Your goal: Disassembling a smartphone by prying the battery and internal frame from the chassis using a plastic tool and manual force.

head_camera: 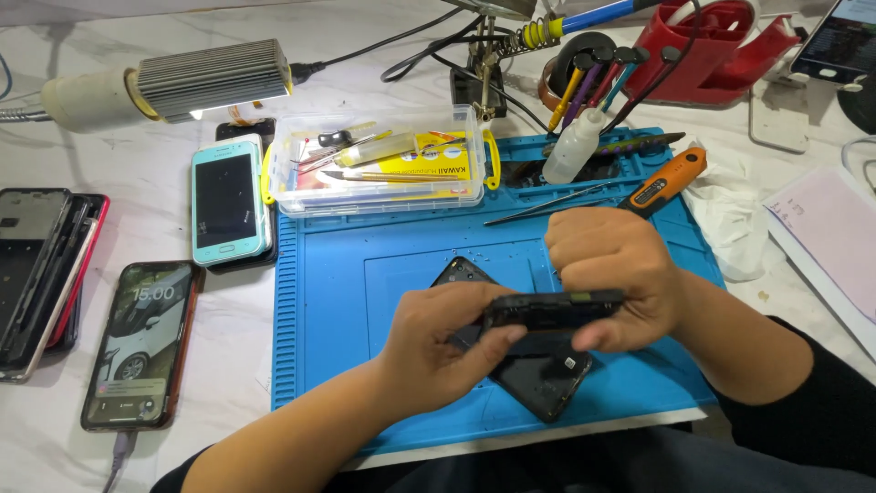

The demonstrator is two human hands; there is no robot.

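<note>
My left hand and my right hand both grip a dark phone frame, held edge-on above the blue work mat. The left thumb and fingers pinch its left end; the right hand closes over its right end. Under the hands a black phone panel lies flat on the mat. An orange-handled screwdriver and metal tweezers lie just beyond my right hand.
A clear plastic tool box stands at the mat's back edge, a small white bottle beside it. Several phones lie to the left on the marble table. A lamp, soldering stand, tool cup and red holder crowd the back.
</note>
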